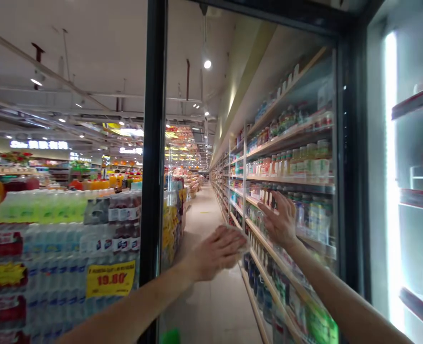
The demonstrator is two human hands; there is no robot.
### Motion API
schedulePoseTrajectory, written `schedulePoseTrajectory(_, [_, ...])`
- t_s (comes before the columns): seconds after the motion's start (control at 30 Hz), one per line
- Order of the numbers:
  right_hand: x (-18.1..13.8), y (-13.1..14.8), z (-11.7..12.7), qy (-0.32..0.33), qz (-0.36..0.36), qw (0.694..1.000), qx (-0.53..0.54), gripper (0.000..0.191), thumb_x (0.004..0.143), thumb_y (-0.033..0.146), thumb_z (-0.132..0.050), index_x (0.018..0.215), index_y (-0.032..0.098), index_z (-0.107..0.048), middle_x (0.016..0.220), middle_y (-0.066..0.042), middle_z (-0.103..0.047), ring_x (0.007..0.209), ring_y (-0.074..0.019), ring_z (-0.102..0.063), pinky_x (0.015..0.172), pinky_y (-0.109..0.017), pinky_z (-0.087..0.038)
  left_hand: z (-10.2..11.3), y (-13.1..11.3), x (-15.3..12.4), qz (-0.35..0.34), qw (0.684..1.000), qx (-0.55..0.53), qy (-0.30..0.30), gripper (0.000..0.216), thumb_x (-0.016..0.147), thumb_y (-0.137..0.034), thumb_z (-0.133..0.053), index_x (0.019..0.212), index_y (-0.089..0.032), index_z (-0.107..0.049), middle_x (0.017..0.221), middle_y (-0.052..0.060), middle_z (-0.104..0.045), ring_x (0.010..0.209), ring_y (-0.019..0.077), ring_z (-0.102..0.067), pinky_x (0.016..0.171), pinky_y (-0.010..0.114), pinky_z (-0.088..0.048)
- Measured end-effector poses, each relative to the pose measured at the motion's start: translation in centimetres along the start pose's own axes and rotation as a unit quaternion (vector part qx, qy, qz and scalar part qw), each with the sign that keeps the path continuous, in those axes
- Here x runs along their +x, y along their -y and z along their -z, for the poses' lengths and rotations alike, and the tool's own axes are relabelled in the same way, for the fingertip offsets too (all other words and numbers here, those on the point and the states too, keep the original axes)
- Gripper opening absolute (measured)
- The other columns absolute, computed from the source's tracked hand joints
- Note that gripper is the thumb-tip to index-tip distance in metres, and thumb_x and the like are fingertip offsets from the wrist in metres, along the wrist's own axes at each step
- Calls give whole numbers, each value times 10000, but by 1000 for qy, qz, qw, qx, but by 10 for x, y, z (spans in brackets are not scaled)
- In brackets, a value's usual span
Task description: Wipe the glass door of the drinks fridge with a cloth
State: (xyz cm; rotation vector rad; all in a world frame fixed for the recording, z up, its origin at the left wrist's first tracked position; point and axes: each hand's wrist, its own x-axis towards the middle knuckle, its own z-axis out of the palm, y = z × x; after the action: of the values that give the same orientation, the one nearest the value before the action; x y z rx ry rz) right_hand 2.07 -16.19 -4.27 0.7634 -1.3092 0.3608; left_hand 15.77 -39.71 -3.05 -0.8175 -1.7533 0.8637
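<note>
supermkt aisle (201,210), 1 glass door (154,143), l hand (218,253) gripping 1 cloth (246,242), r hand (280,222) open

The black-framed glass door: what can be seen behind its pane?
Through the glass door, a pale aisle floor and stocked shelves show. The left hand and right hand block parts; what lies there is hidden.
</note>
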Motion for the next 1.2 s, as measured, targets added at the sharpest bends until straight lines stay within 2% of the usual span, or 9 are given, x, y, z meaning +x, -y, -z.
schedulePoseTrajectory(0.17, [0, 1, -1, -1, -1, 1000, -14, 336, 837, 298, -427, 1124, 271, -598, 1422, -70, -326, 1261, -279, -376, 1022, -466, -265, 6, 14, 2, 194, 981, -2, 15, 429, 904, -253, -380, 1333, -248, -373, 1451, 43, -342, 1383, 210, -169, 1126, 470, -112])
schedulePoseTrajectory(0.33, [0, 1, -3, -17, -16, 999, -26, 373, 851, 333, -394, 1167, 215, -553, 1392, -118, -368, 1249, -278, -393, 1012, -454, -284, 1, 11, 5, -10, 1000, -27, 8, 350, 900, -322, -414, 1243, -283, -472, 1440, -11, -363, 1367, 191, -219, 1134, 419, -116])
schedulePoseTrajectory(0.47, [-1, 1, -3, -24, -30, 999, -12, 369, 852, 319, -385, 1169, 204, -535, 1382, -130, -384, 1246, -277, -397, 1003, -460, -293, 2, 24, 11, 244, 969, 25, -13, 423, 874, -298, -465, 1290, -231, -427, 1463, 71, -312, 1381, 276, -161, 1099, 512, -149])
schedulePoseTrajectory(0.5, [-1, 1, -3, -26, -32, 999, -11, 368, 852, 314, -385, 1174, 208, -529, 1382, -128, -386, 1247, -275, -397, 1003, -461, -293, 2, 24, 12, 246, 968, 29, -26, 426, 872, -300, -469, 1289, -226, -428, 1466, 82, -304, 1382, 281, -154, 1098, 514, -147])
schedulePoseTrajectory(0.6, [-1, 1, -3, -27, -32, 999, -12, 362, 852, 302, -391, 1178, 222, -525, 1389, -116, -381, 1251, -267, -393, 1004, -455, -294, -4, 18, 15, 32, 999, -2, -31, 386, 890, -316, -439, 1271, -258, -444, 1461, 37, -324, 1377, 218, -184, 1119, 449, -122])
schedulePoseTrajectory(0.67, [-1, 1, -4, -26, -31, 999, -15, 358, 849, 295, -397, 1173, 236, -537, 1405, -102, -361, 1253, -264, -390, 1006, -450, -293, -5, 20, 18, -24, 999, -18, -12, 392, 900, -318, -418, 1289, -269, -425, 1452, 9, -343, 1366, 190, -211, 1124, 420, -122])
schedulePoseTrajectory(0.83, [-1, 1, -3, -23, -21, 999, -17, 357, 826, 286, -440, 1156, 289, -575, 1435, -59, -316, 1274, -267, -365, 1022, -456, -275, 0, 28, 24, 258, 965, 21, -36, 424, 888, -295, -434, 1306, -221, -412, 1463, 70, -314, 1373, 279, -177, 1095, 509, -139])
schedulePoseTrajectory(1.0, [-2, 1, 0, 11, -8, 1000, -6, 357, 786, 265, -501, 1122, 329, -604, 1426, -37, -340, 1270, -266, -366, 1032, -467, -264, -6, 0, 14, -36, 999, -28, 13, 388, 912, -320, -378, 1294, -267, -422, 1455, -8, -337, 1369, 205, -205, 1125, 425, -121])
schedulePoseTrajectory(1.2, [-3, 0, 2, 13, -3, 1000, 5, 326, 769, 262, -522, 1066, 333, -635, 1418, -18, -351, 1263, -261, -373, 1037, -459, -265, 11, 36, 28, 276, 961, 18, -26, 430, 881, -281, -439, 1305, -217, -416, 1460, 78, -318, 1371, 279, -186, 1095, 509, -155])
